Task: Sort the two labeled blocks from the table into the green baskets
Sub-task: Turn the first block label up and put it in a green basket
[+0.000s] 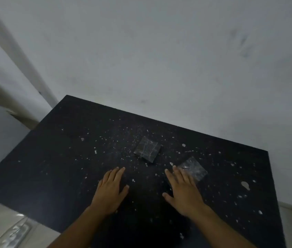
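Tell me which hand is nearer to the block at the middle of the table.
Left, by a small margin. The left hand lies flat on the table, below and left of the middle block. The right hand lies below and right of it, fingertips at the other block.

Single head view only: looked forward and down, from above near edge of tabletop [70,167], close to hands, facing wall [159,59].
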